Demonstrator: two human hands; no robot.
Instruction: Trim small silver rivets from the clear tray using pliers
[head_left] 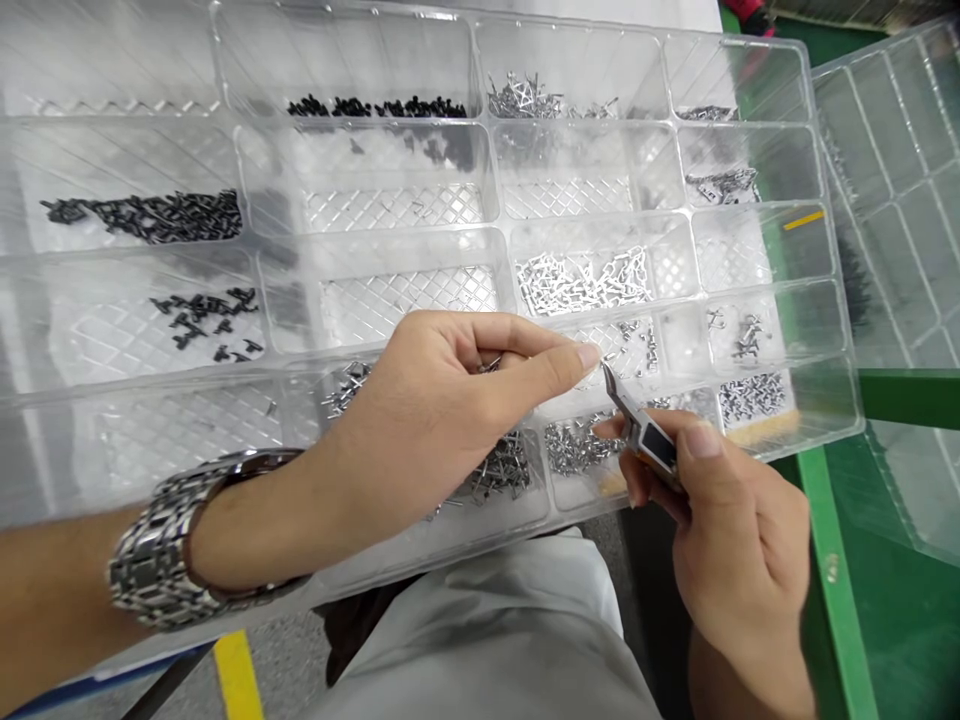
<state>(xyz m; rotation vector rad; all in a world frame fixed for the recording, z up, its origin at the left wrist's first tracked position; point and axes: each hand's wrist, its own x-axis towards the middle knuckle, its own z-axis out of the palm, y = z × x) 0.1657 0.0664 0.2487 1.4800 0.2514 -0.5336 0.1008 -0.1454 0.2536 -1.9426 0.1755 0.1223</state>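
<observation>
Above the clear plastic compartment tray (pixel 405 205), the left hand (pixel 450 410) pinches tight, on what I can't tell; the right hand (pixel 739 510) grips small grey metal pliers (pixel 649 435) whose nearby tips, slipping, could nick the left thumb (pixel 559 374).

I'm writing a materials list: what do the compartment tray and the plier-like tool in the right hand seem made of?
Compartment tray: probably clear, glossy plastic; see-through walls catch highlights. Plier-like tool: likely satin steel, judging by its grey sheen; the dark inset could be plastic or rubber.
</observation>
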